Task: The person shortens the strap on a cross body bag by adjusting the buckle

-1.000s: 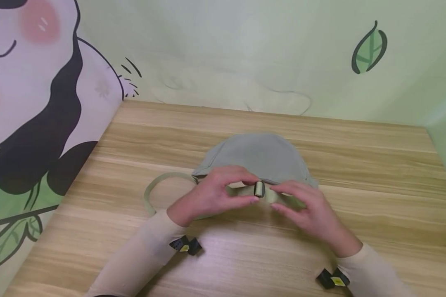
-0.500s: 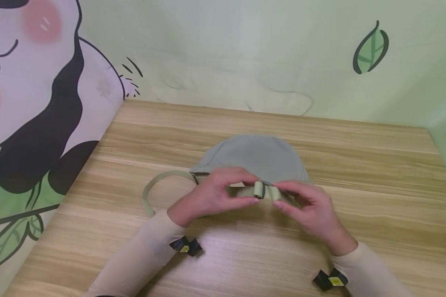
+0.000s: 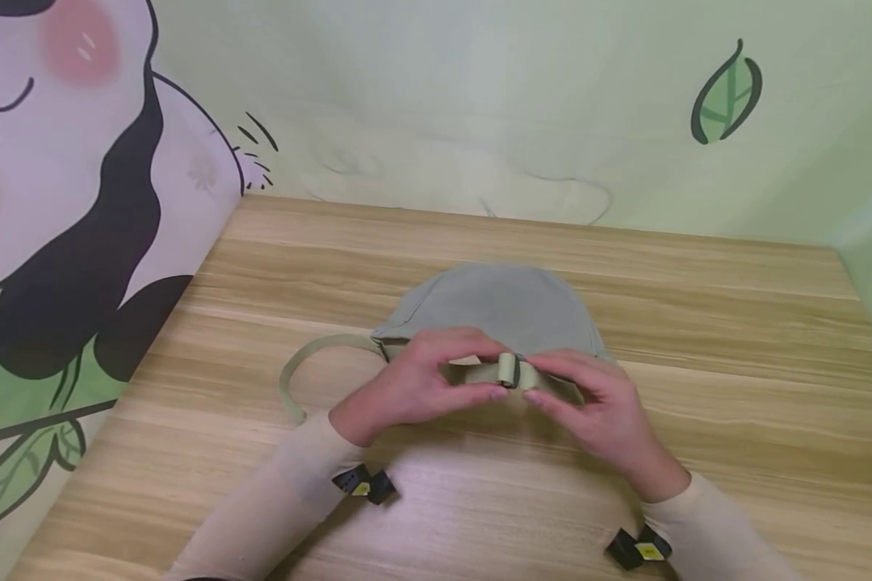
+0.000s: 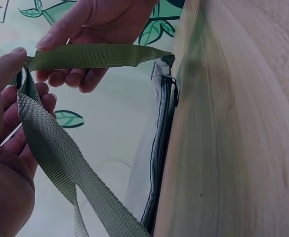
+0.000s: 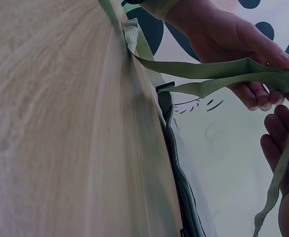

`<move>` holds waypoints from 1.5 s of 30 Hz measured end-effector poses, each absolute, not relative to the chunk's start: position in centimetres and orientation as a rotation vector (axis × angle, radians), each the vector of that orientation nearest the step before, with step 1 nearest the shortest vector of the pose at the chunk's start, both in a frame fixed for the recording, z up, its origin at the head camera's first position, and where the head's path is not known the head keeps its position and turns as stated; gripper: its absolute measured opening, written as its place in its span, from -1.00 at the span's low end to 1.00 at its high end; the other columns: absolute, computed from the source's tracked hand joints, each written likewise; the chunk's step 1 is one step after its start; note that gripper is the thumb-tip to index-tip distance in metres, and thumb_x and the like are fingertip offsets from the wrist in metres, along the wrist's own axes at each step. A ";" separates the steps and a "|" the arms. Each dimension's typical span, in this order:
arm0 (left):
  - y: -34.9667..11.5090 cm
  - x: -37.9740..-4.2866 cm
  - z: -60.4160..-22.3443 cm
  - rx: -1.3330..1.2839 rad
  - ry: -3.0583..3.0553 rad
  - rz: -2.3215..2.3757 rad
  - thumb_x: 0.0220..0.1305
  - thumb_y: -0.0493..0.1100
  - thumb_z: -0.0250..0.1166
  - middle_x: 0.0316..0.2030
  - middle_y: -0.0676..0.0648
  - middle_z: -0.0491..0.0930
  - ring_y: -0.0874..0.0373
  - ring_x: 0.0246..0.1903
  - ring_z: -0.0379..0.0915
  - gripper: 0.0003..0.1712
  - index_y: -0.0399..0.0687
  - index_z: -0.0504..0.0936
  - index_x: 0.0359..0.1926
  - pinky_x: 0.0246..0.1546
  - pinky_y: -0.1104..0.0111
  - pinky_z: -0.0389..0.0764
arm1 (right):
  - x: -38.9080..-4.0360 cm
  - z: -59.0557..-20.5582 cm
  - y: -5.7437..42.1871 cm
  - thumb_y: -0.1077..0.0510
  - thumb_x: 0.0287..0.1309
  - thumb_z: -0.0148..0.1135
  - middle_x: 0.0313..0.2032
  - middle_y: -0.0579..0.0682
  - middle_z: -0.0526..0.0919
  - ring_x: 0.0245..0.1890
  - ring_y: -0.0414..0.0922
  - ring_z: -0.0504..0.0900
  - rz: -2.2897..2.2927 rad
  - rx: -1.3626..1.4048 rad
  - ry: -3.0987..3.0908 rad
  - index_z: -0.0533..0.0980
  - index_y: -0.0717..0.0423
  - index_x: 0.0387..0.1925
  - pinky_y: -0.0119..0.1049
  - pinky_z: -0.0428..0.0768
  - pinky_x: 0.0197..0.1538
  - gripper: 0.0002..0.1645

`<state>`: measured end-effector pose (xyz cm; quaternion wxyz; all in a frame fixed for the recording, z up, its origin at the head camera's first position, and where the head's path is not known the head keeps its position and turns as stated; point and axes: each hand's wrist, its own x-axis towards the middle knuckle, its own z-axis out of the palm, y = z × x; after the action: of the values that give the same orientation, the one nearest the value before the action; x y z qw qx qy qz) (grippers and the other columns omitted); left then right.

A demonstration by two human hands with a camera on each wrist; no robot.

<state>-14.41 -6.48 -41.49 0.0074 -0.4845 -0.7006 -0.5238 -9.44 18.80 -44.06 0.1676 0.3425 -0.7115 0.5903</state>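
A grey fabric bag (image 3: pixel 501 307) with a rounded top lies on the table, its dark zipper (image 4: pixel 156 163) showing in the left wrist view. From it runs a light green webbing strap (image 4: pixel 65 153), threaded through a small dark slider buckle (image 3: pixel 517 373). My left hand (image 3: pixel 421 379) pinches the strap at the buckle between thumb and fingertips. Close on the buckle's right side, my right hand (image 3: pixel 603 407) pinches the strap with thumb and forefinger. In the right wrist view, a loose length of strap (image 5: pixel 277 182) hangs past the right palm.
The wooden table (image 3: pixel 334 250) meets a pale green wall (image 3: pixel 436 105) printed with cartoon art. Left of the bag, a loop of strap (image 3: pixel 286 375) curves over the tabletop. Small black devices (image 3: pixel 363 482) sit on both wrists.
My right hand reaches in to the strap beside the buckle, draws it slightly right, then moves back left against the buckle. The left hand stays almost still.
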 end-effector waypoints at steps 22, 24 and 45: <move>-6.2 -14.1 -41.6 -1.489 -2.171 -1.659 0.23 -0.36 0.59 -0.04 -0.08 0.82 0.16 -0.01 0.73 -0.61 -0.18 0.76 0.08 0.16 0.26 0.74 | -9.2 -44.0 18.2 0.06 0.47 0.39 -0.07 0.06 0.85 0.00 -0.33 0.76 1.591 0.958 -2.042 0.73 0.34 -0.01 -0.48 0.71 0.12 -0.63; -6.2 -14.1 -41.6 -1.501 -2.162 -1.677 0.23 -0.36 0.58 -0.04 -0.09 0.82 0.16 -0.01 0.73 -0.61 -0.19 0.76 0.08 0.15 0.26 0.74 | -9.2 -44.0 18.1 0.00 0.49 0.36 -0.12 0.15 0.84 -0.02 -0.33 0.75 1.557 0.962 -2.064 0.74 0.33 -0.03 -0.49 0.69 0.13 -0.59; -6.3 -14.2 -41.7 -1.510 -2.168 -1.446 0.22 -0.30 0.61 -0.05 -0.07 0.83 0.14 -0.05 0.74 -0.61 -0.20 0.78 0.07 0.08 0.31 0.74 | -8.9 -42.3 17.7 -0.19 0.48 0.26 -0.12 0.17 0.86 -0.11 -0.01 0.86 1.306 0.925 -2.175 0.74 0.32 0.04 -0.57 0.66 0.18 -0.38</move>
<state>-14.24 -6.26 -41.73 0.0647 -0.5003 -0.7183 -0.4792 -8.93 17.74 -42.29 0.2190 0.3343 -0.7858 0.4719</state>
